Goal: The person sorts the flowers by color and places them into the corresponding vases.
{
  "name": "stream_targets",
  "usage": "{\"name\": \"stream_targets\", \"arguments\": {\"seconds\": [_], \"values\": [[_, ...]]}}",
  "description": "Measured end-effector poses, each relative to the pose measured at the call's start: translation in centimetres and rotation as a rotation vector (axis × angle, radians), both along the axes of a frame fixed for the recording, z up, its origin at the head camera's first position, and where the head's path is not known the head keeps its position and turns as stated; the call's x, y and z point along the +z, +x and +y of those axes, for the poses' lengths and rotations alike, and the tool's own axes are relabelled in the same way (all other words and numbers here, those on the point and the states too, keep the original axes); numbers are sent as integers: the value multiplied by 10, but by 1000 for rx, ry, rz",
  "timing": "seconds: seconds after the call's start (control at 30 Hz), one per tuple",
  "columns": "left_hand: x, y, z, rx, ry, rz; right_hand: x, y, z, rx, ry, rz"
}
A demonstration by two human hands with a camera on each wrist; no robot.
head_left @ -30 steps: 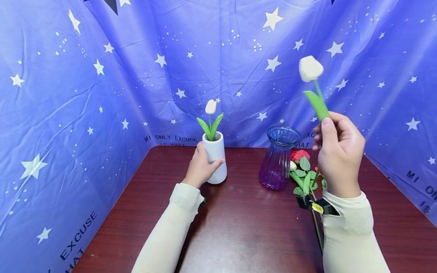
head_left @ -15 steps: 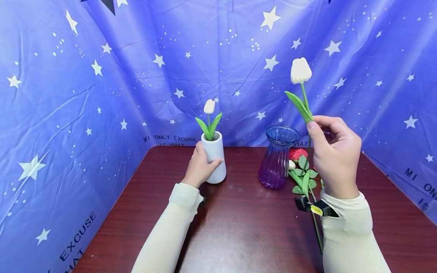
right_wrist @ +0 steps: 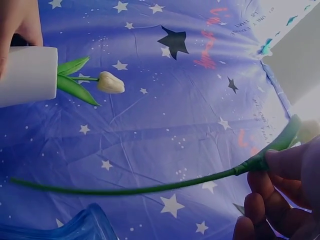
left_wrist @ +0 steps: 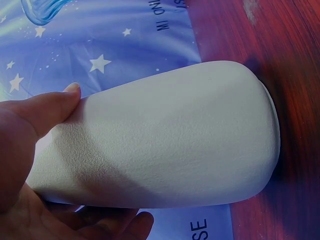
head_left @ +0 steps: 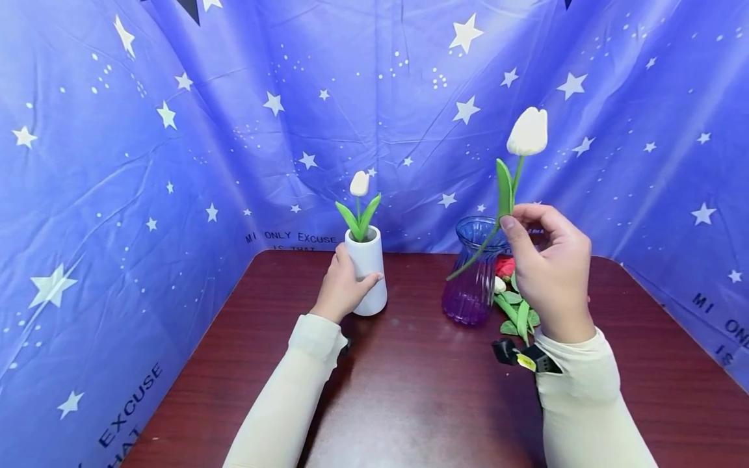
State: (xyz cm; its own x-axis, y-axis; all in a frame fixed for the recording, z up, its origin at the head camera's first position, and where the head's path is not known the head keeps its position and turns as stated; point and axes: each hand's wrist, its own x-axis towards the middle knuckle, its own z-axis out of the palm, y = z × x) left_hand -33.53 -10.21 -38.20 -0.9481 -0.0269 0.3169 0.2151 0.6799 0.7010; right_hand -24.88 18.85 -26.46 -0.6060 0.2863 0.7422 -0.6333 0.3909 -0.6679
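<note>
My left hand [head_left: 345, 286] grips a white vase [head_left: 368, 270] that stands upright on the table, thumb and fingers on either side of it. One white tulip [head_left: 359, 185] with two green leaves rises from the vase's mouth. In the air to the right, my right hand [head_left: 552, 270] pinches a second white tulip [head_left: 528, 132] between thumb and fingers, just below its leaf. Its bare stem [right_wrist: 125, 191] curves down and to the left, passing in front of the blue and purple glass vase [head_left: 468, 292] in the head view.
Behind the right wrist, a red rose [head_left: 505, 266], a white tulip bud [head_left: 499, 285] and green leaves [head_left: 515, 312] lie on the dark red table [head_left: 409, 390], partly hidden. A blue curtain [head_left: 374, 97] with stars surrounds the table.
My right hand has moved left and slightly down, turning the held tulip so its stem now points left toward the glass vase. The left hand and white vase have stayed put.
</note>
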Motion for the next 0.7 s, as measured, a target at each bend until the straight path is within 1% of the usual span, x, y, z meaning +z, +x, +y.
{"name": "stream_targets", "arguments": {"seconds": [0.37, 0.6, 0.7], "values": [[-1, -1, -2, -9, -9, 12, -3, -7, -13, 17, -2, 0], [-1, -2, -3, -5, -6, 8, -4, -10, -22, 54, -45, 57], [-2, -2, -2, -9, 7, -1, -3, -12, -26, 58, -51, 65]]}}
